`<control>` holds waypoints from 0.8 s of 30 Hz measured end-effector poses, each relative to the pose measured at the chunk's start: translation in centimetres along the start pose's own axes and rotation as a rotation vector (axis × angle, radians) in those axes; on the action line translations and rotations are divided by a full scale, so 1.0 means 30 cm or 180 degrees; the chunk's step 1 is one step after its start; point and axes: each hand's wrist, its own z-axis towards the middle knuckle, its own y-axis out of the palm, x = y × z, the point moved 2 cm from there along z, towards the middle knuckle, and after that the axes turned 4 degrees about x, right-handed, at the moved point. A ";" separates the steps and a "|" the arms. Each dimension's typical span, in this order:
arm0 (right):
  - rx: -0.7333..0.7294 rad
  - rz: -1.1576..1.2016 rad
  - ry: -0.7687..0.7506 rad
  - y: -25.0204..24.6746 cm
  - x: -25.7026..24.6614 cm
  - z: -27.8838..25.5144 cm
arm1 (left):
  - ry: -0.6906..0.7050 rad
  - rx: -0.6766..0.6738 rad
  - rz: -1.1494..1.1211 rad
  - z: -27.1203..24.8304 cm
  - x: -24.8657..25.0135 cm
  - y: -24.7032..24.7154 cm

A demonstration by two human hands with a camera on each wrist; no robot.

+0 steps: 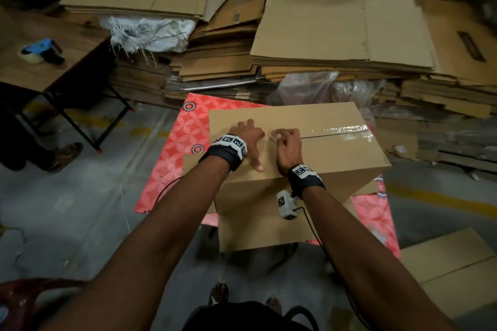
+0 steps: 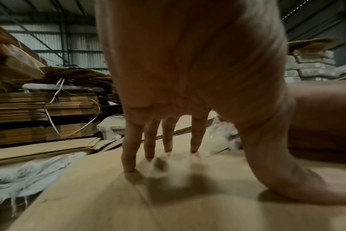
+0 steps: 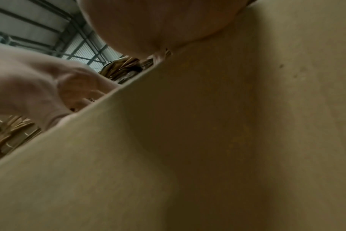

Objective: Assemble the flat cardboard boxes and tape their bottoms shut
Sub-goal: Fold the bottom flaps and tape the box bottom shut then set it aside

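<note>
An assembled cardboard box (image 1: 309, 158) stands on a red patterned surface (image 1: 180, 142), its closed flaps facing up. Clear tape (image 1: 341, 130) runs along the centre seam from the right edge toward the middle. My left hand (image 1: 252, 142) presses flat on the box top left of the seam's end, fingers (image 2: 128, 156) spread and straight on the cardboard (image 2: 109, 203). My right hand (image 1: 278, 137) sits just beside it on the seam, fingers curled, pinching the tape's loose end. The right wrist view shows mostly the box side (image 3: 207, 140).
Tall stacks of flat cardboard (image 1: 341, 35) fill the back, with a white sack (image 1: 153, 32) among them. A blue tape dispenser (image 1: 40, 52) lies on a wooden table at far left. Another box (image 1: 457, 271) stands at lower right, a red chair (image 1: 21, 301) at lower left.
</note>
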 end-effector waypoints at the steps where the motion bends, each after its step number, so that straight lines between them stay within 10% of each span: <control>1: -0.0083 -0.0216 -0.0013 -0.003 0.004 0.006 | 0.0005 -0.0005 0.0017 0.006 0.001 -0.003; 19: -0.0836 -0.1262 -0.1026 -0.048 0.083 0.144 | -0.0102 -0.0123 0.0018 0.052 0.003 -0.026; 24: -0.0665 0.0445 -0.0425 -0.091 0.100 0.164 | -0.0326 -0.0142 -0.0074 0.054 0.019 -0.025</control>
